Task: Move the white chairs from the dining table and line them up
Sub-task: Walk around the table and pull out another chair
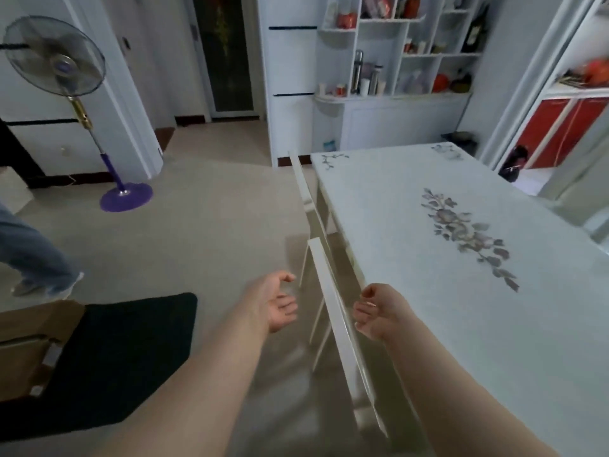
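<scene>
Near chair [333, 311] backrest runs along table [461, 324] edge; both hands' fingers wide, empty: left hand [275, 303], right hand [379, 311].

Both open hands [280, 301] flank the near white chair [333, 311].

Beige floor [204, 206] with a black mat [131, 351] lower left, and a standing fan [54, 56] on a purple base by the white wall. White open shelving [405, 51] at the back is crammed with bottles and jars, red cabinet doors [560, 130] off right.
</scene>
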Tool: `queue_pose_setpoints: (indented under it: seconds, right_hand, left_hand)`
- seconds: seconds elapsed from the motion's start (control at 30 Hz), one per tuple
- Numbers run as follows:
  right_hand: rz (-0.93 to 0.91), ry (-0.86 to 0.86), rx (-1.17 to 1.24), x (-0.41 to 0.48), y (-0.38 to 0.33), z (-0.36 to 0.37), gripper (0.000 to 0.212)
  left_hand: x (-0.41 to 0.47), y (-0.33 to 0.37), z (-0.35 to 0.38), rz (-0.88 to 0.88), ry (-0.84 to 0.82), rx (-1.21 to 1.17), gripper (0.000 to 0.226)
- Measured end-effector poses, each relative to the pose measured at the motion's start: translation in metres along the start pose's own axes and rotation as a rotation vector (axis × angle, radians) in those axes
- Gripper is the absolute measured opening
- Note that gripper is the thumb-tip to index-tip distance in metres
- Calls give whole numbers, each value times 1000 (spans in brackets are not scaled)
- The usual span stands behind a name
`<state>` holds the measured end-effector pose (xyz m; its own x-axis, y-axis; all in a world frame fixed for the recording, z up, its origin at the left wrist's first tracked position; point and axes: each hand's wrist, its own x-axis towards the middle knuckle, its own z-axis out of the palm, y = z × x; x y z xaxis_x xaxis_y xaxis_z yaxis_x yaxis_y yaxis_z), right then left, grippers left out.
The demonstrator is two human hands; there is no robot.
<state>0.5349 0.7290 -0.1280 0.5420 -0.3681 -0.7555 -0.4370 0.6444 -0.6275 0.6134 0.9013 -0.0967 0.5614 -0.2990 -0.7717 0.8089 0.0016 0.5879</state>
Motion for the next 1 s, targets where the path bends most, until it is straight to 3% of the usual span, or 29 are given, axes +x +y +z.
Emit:
queue_pose_setpoints:
  seconds: [0.13, 0.23, 0.3, 0.4, 0.53, 0.73, 0.87, 1.0]
  right_hand:
    - [77, -36, 45, 27, -12, 6, 23]
    - [104, -66, 63, 38, -22, 9, 23]
    - [111, -74, 88, 44, -28, 10, 24]
    - [135, -67, 118, 47, -31, 12, 24]
    - [138, -7, 152, 48, -32, 15, 25]
    - [103, 156, 330, 43, -29, 17, 23]
    - [18, 275, 547, 25, -23, 19, 8]
    - [-96, 384, 794, -4, -11, 34, 17]
  left_hand:
    - [28, 22, 24, -78, -21, 54, 22]
    - [46, 36, 40, -93, -29, 112, 68]
    - [58, 43, 50, -111, -60, 137, 72]
    - [77, 51, 58, -131, -65, 134, 59]
    - [98, 63, 64, -197, -115, 192, 25]
    - [126, 75, 71, -243, -155, 321, 20]
    - [131, 76, 72, -336, -228, 439, 10]
    - [140, 78, 68, -363, -307, 544, 10]
